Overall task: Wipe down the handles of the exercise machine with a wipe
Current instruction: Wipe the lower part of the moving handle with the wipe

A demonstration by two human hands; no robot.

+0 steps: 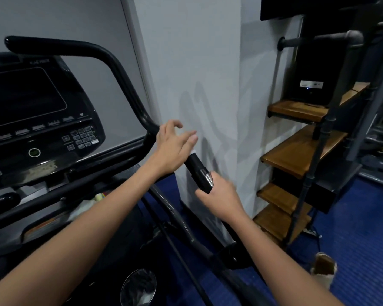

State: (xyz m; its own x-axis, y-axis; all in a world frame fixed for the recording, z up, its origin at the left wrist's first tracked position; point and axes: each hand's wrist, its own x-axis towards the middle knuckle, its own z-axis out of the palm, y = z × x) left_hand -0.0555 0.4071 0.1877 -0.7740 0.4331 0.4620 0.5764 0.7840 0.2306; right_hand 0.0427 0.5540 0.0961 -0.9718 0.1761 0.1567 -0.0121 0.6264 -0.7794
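The right-side handle [198,171] of the exercise machine [53,129] juts out beside the white wall [197,62]. The right hand [219,196] grips its lower end, fingers curled round it. The left hand [175,149] hovers over its upper end, fingers spread; a sliver of white there may be the wipe. Next, probably, rubbing along the handle. The wall crowds that handle; wooden shelves [296,151] stand beyond it.

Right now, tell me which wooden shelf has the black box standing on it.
The top wooden shelf of the pipe-frame rack: the black box with a white label stands on it. The shelves below it carry no such box.
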